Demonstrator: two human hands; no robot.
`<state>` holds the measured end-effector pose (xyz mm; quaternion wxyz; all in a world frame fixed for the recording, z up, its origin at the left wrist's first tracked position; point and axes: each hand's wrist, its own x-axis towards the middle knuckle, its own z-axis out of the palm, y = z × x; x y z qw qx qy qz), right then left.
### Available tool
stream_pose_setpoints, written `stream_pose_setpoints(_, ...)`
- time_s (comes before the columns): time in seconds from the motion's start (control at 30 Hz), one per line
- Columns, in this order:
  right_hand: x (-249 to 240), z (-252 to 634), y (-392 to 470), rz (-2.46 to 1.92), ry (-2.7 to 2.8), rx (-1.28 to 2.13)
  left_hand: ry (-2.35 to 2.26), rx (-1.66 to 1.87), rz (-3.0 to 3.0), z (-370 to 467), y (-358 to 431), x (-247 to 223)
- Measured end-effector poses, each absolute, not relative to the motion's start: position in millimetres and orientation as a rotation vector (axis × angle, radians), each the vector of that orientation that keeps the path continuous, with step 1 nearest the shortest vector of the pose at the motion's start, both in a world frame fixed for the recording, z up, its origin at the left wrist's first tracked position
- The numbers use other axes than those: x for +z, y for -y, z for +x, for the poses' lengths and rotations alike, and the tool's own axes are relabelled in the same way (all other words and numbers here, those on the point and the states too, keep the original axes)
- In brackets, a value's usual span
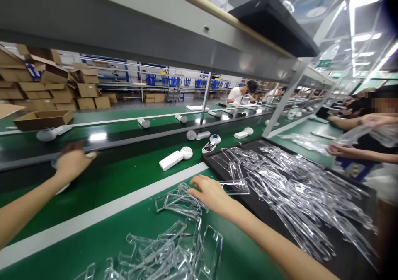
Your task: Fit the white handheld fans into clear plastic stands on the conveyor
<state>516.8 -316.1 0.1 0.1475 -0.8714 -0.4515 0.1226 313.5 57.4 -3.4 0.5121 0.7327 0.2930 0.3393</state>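
Observation:
Over the dark conveyor strip at the left, my left hand (73, 160) reaches out, its fingers smeared by motion; a pale object lies beneath it, mostly hidden. My right hand (211, 193) hovers at the edge of a pile of clear plastic frames (182, 201), fingers bent and somewhat apart, with nothing plainly held. More clear frames (168, 251) lie on the green table nearer to me. Beyond my right hand, a white device (175, 158) with a round head rests on the green belt, next to an opened one (211, 143) showing dark inner parts.
A black tray (214, 168) heaped with clear frames stands at the right. A metal shelf beam (186, 35) crosses above, with a slanted post (286, 102). At the right edge, a person's hands (345, 150) hold clear plastic. Cardboard boxes are stacked at the far left.

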Motion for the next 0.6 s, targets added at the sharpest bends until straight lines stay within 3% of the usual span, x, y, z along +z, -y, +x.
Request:
stream_pose_setpoints(0.1,2,518,310,-2.53,1.382,0.463,-0.854,0.712,2.336,383,-6,2)
stream_pose_setpoints(0.33,2,535,310,-2.624,1.23,0.42,-0.646,0.166,2.741,537,115,-24)
stream_pose_setpoints(0.6,-1,549,325,-2.433,1.465,0.356,-0.731,0.122,2.725,538,100,-39)
